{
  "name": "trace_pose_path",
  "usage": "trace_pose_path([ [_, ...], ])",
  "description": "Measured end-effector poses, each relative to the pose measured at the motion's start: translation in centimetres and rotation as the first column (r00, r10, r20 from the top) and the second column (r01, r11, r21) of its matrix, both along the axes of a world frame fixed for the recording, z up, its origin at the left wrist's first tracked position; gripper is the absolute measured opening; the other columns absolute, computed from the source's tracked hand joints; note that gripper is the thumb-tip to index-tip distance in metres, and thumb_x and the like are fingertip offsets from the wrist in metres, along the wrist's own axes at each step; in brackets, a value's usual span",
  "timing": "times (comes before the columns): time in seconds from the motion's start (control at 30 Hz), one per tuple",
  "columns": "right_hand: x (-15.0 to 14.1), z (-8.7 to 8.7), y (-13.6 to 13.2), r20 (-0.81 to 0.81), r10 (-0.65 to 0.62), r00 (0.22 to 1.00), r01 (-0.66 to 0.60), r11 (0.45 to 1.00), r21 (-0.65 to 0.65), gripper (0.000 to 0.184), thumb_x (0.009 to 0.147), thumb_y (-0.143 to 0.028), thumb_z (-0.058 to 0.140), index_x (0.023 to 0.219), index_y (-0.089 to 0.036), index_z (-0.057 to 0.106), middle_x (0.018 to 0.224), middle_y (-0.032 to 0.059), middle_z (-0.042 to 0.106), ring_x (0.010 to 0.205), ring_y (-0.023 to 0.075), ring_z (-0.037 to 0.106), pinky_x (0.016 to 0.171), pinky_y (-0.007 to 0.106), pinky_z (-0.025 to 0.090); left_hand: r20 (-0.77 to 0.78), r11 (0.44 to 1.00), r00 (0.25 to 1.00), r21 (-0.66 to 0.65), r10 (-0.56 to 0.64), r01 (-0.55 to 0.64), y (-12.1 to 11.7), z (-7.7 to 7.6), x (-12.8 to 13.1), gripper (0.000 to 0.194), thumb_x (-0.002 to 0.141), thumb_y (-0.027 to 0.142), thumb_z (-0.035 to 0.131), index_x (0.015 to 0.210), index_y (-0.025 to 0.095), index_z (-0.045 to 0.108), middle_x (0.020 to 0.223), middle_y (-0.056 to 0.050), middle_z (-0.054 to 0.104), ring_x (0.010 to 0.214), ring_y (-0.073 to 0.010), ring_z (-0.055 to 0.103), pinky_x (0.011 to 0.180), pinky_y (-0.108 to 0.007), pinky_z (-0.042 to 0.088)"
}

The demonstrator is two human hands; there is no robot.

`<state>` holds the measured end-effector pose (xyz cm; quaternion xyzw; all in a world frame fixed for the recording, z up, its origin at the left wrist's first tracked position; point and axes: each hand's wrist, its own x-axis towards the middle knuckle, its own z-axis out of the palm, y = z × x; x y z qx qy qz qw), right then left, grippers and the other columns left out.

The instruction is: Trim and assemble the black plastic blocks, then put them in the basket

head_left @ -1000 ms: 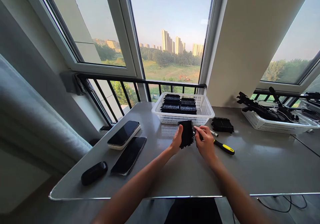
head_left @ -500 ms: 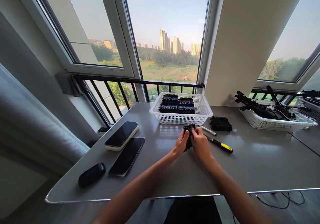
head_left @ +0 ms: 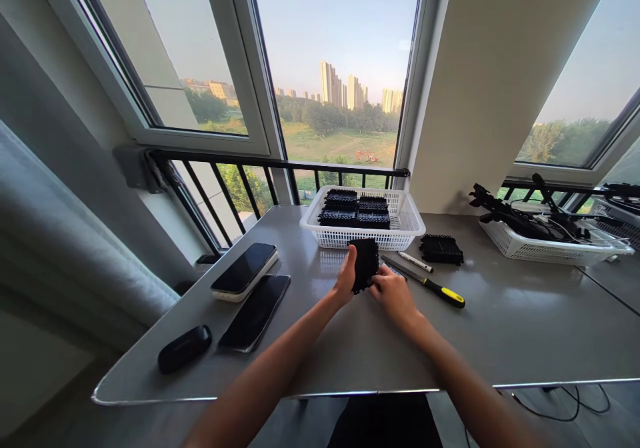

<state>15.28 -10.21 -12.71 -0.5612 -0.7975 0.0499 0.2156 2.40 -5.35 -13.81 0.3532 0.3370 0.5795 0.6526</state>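
Note:
My left hand [head_left: 346, 276] holds a black rectangular plastic block with notched edges [head_left: 366, 265] upright above the table, its thumb along the left side. The fingers of my right hand [head_left: 393, 293] are closed together at the block's lower right edge; what lies between their tips is too small to make out. Just right of the hands lies a screwdriver [head_left: 447, 295] with a black and yellow handle, and beyond it a white marker pen [head_left: 416, 262]. A similar black block [head_left: 442, 250] rests flat on the table farther right.
Behind the hands stands a white perforated basket [head_left: 367, 238] with several black blocks. Two phones [head_left: 255, 313], one on a white box [head_left: 245, 291], and a black case [head_left: 185, 349] lie at left. Another white basket [head_left: 540, 251] at right holds black parts and cables.
The block was turned edge-on between both hands half a second ago; now its broad face shows again, farther left. My right hand has slid down to its lower right edge.

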Motion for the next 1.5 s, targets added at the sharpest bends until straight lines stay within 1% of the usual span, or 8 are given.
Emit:
trace_pose_path([
  [0.1,1.0,-0.4,0.6,-0.198,-0.024,0.980,0.040,0.996,0.076,0.023,0.086,-0.015,0.053,0.081,-0.020,0.074,0.087,0.0034,0.065,0.077,0.0145,0.064,0.073,0.024,0.048,-0.009,0.999,1.000,0.048,-0.001,0.001,-0.1,-0.5,0.5,0.075,0.073,0.075,0.057,0.121,0.018,0.062,0.113,-0.011,0.071,0.108,-0.0251,0.065,0.091,-0.033,0.052],
  [0.27,1.8,-0.8,1.2,-0.380,-0.016,0.925,0.139,0.944,0.298,0.033,0.093,-0.022,0.044,0.112,-0.019,0.070,0.106,0.0089,0.061,0.088,0.0172,0.063,0.081,0.030,0.052,-0.025,0.995,0.999,0.091,-0.044,0.046,-0.5,-1.0,1.1,0.068,0.072,0.071,0.062,0.115,0.019,0.067,0.115,-0.012,0.070,0.121,-0.0275,0.058,0.101,-0.037,0.047],
  [0.5,1.6,-0.5,0.8,-0.021,-0.207,0.978,0.206,0.950,0.234,0.043,0.096,-0.017,0.040,0.137,-0.019,0.053,0.119,0.0144,0.055,0.100,0.0224,0.062,0.076,0.030,0.054,-0.048,0.983,0.994,0.155,-0.094,0.100,-1.5,-1.0,2.0,0.065,0.073,0.067,0.065,0.120,0.021,0.065,0.125,-0.010,0.066,0.127,-0.0278,0.053,0.108,-0.037,0.040],
  [0.7,0.8,-0.2,0.2,0.153,-0.227,0.962,0.203,0.966,0.160,0.053,0.091,-0.002,0.040,0.142,-0.016,0.047,0.120,0.0160,0.055,0.098,0.0215,0.063,0.077,0.029,0.054,-0.091,0.983,0.994,0.169,-0.058,0.073,-1.8,-0.8,2.2,0.065,0.075,0.067,0.063,0.121,0.021,0.065,0.121,-0.010,0.067,0.124,-0.0268,0.055,0.107,-0.035,0.039],
  [1.07,-1.5,-0.6,-0.5,0.263,-0.007,0.965,-0.005,0.999,0.046,0.039,0.091,-0.004,0.043,0.126,-0.012,0.059,0.111,0.0149,0.062,0.088,0.0212,0.066,0.071,0.028,0.053,-0.018,0.992,0.992,0.023,0.126,-0.126,0.3,0.2,0.2,0.070,0.074,0.073,0.057,0.118,0.020,0.064,0.109,-0.008,0.072,0.104,-0.0228,0.065,0.086,-0.031,0.052],
  [1.27,0.1,-0.5,0.2,-0.026,0.045,0.999,-0.041,0.990,0.136,0.019,0.089,-0.015,0.053,0.085,-0.017,0.071,0.096,0.0070,0.062,0.080,0.0159,0.064,0.075,0.025,0.051,0.011,0.998,1.000,-0.057,-0.022,0.023,0.2,0.4,-0.5,0.079,0.074,0.078,0.051,0.122,0.016,0.063,0.101,-0.012,0.073,0.093,-0.0257,0.069,0.076,-0.035,0.056],
  [1.4,1.9,-0.7,0.9,-0.323,0.016,0.946,0.105,0.929,0.355,0.028,0.093,-0.021,0.045,0.106,-0.020,0.070,0.101,0.0075,0.060,0.087,0.0165,0.062,0.081,0.028,0.051,0.023,0.997,0.997,0.014,-0.073,0.073,0.1,-0.4,0.1,0.075,0.073,0.076,0.054,0.120,0.017,0.065,0.109,-0.012,0.072,0.108,-0.0285,0.065,0.092,-0.039,0.053],
  [1.5,2.6,-0.8,1.3,-0.365,0.004,0.931,0.154,0.903,0.402,0.034,0.095,-0.025,0.042,0.118,-0.020,0.066,0.103,0.0085,0.058,0.089,0.0179,0.062,0.083,0.031,0.052,-0.004,0.993,0.997,0.089,-0.076,0.076,-0.2,-0.9,0.8,0.070,0.074,0.073,0.057,0.120,0.021,0.065,0.117,-0.011,0.070,0.122,-0.0281,0.058,0.104,-0.039,0.046],
])
